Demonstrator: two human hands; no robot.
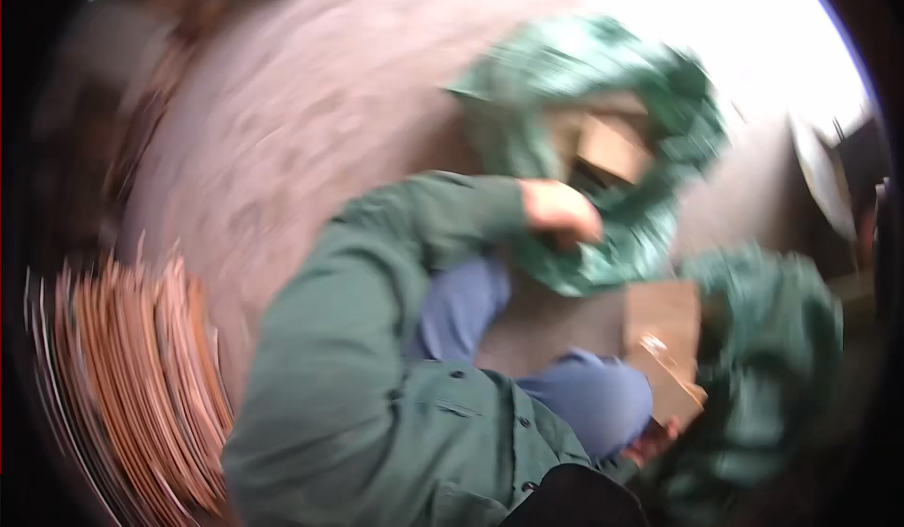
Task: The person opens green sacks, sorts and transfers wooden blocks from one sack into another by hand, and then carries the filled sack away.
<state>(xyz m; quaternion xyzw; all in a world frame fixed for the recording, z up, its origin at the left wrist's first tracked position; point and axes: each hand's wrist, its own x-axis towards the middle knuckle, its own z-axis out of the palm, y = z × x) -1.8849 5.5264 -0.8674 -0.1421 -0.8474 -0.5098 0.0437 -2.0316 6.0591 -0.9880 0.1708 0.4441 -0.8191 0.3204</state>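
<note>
At the near rim of a green plastic bag (565, 70), my left hand (562, 212) is closed with its fingers curled down onto the plastic; motion blurs the fingertips. Brown cardboard boxes (614, 148) lie inside this bag. Lower right, beside my knee, my right hand (653, 442) grips the lower edge of a flattened cardboard box (670, 390) with a shiny strip of tape on it. Another brown cardboard piece (661, 312) is just behind it, against a second green plastic bag (777, 357).
A stack of flattened cardboard sheets (141, 386) stands at the lower left. Dark, blurred items (94, 103) line the far left edge. The concrete floor (311, 94) stretches toward bright light at the upper right. My knees (593, 400) are bent between the bags.
</note>
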